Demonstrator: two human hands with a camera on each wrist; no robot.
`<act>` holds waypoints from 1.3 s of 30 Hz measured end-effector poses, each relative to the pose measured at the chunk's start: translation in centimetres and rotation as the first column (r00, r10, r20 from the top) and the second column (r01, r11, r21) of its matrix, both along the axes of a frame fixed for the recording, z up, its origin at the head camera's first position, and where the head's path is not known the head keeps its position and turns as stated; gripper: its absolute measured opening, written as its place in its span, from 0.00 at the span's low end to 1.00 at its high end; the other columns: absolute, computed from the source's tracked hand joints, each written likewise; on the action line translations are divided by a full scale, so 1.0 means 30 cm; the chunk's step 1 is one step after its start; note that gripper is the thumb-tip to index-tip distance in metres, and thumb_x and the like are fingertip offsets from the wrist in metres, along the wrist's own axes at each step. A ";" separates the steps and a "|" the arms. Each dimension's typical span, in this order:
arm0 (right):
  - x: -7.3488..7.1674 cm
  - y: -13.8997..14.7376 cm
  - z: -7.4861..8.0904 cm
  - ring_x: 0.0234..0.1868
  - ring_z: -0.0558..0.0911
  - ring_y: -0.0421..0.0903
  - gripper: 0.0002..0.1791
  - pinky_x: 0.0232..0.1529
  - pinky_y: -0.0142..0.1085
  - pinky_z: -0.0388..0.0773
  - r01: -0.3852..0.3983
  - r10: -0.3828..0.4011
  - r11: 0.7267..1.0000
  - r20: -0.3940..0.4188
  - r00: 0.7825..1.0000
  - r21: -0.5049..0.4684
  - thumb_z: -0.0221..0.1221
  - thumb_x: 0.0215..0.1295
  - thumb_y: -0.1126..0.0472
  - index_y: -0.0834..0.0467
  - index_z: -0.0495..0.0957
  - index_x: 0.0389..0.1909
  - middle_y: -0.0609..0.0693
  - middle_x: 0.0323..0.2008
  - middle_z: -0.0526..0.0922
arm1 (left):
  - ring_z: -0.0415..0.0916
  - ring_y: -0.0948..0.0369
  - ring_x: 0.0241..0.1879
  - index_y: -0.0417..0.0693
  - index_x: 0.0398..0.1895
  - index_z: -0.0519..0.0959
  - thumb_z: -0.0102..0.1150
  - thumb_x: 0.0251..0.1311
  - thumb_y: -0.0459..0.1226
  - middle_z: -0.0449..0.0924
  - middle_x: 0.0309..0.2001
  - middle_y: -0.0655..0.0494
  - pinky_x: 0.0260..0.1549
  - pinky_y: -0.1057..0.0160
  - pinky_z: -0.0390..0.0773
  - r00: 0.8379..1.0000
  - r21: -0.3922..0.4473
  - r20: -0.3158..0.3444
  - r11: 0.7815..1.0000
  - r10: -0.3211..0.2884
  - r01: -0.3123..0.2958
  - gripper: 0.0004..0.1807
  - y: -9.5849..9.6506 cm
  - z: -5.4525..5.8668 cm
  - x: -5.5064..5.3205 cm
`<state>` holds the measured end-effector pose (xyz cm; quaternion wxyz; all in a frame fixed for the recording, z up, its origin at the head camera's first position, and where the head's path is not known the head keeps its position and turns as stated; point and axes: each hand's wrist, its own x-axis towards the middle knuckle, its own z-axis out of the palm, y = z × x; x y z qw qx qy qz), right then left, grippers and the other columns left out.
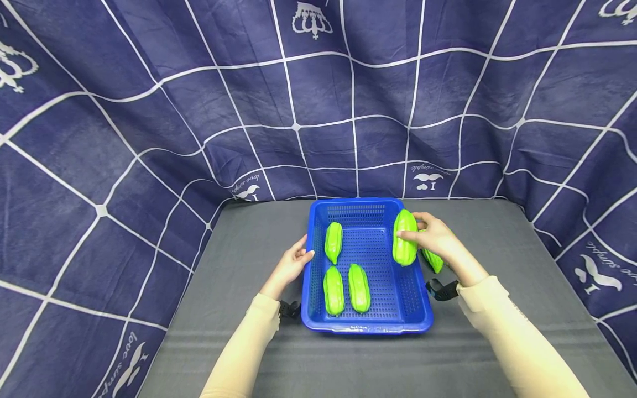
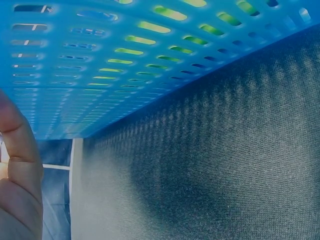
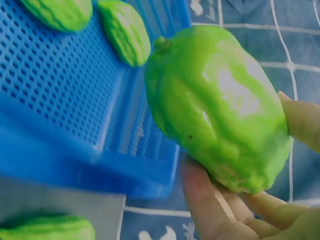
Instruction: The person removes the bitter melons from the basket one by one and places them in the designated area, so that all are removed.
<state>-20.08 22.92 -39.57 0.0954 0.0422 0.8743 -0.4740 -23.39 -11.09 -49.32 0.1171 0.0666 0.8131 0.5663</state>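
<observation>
A blue plastic basket (image 1: pixel 366 327) stands on the grey surface with three green bitter melons lying inside: one at the back left (image 1: pixel 333 242), one at the front left (image 1: pixel 334 291) and one beside it (image 1: pixel 359 288). My left hand (image 1: pixel 291 264) holds the basket's left side, thumb at the rim and fingers at the outer wall. Over the basket's right rim, my right hand (image 1: pixel 434 237) grips another bitter melon (image 3: pixel 220 107) between thumb and fingers, stem end toward the basket in the right wrist view. One more bitter melon (image 1: pixel 433 260) lies outside the right wall, partly hidden by that hand.
A dark blue curtain (image 1: pixel 325 143) with white grid lines hangs behind and along both sides of the grey tabletop (image 1: pixel 239 243). Each wrist wears a black strap device; the right one (image 1: pixel 442 289) sits beside the basket's right wall.
</observation>
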 end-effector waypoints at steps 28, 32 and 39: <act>0.026 0.391 -0.167 0.64 0.65 0.73 0.42 0.63 0.60 0.65 0.288 -0.290 0.931 -0.023 0.957 0.224 0.49 0.73 0.49 0.73 0.46 0.73 0.81 0.64 0.61 | 0.74 0.66 0.28 0.42 0.76 0.58 0.54 0.70 0.34 0.82 0.38 0.43 0.32 0.67 0.74 0.999 -0.010 0.000 0.999 0.035 -0.035 0.33 -0.012 -0.058 -0.024; 0.031 0.416 -0.219 0.65 0.64 0.72 0.41 0.64 0.59 0.63 0.337 -0.347 0.909 -0.004 0.938 0.245 0.49 0.73 0.48 0.72 0.48 0.74 0.79 0.64 0.62 | 0.77 0.65 0.30 0.40 0.75 0.57 0.54 0.70 0.34 0.83 0.42 0.37 0.33 0.68 0.75 1.000 -0.002 -0.007 1.000 0.021 -0.021 0.33 -0.008 -0.057 -0.024; 0.045 0.459 -0.282 0.64 0.66 0.71 0.40 0.64 0.58 0.64 0.373 -0.397 0.881 0.027 0.917 0.292 0.49 0.73 0.47 0.72 0.53 0.72 0.77 0.64 0.64 | 0.76 0.65 0.30 0.39 0.75 0.58 0.54 0.69 0.33 0.82 0.40 0.38 0.34 0.68 0.74 1.000 0.004 -0.016 1.000 0.024 -0.024 0.33 -0.002 -0.061 -0.024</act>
